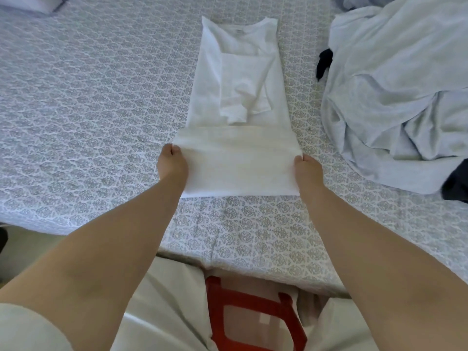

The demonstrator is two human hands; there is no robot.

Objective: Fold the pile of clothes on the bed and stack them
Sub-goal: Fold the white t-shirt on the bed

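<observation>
A white T-shirt [238,97] lies lengthwise in the middle of the patterned bedspread [88,97], neck at the far end, both sleeves folded inward over its body. Its lower part is raised and turned toward the neck. My left hand [172,163] pinches the left corner of that raised hem. My right hand [307,171] pinches the right corner. The lifted band of cloth stretches flat between the two hands, a little above the bed.
A heap of pale grey-blue clothes [395,92] fills the right side of the bed, with dark garments [325,62] poking out at its left edge and lower right. A pillow corner [30,3] shows far left. The bed's near edge runs below my forearms.
</observation>
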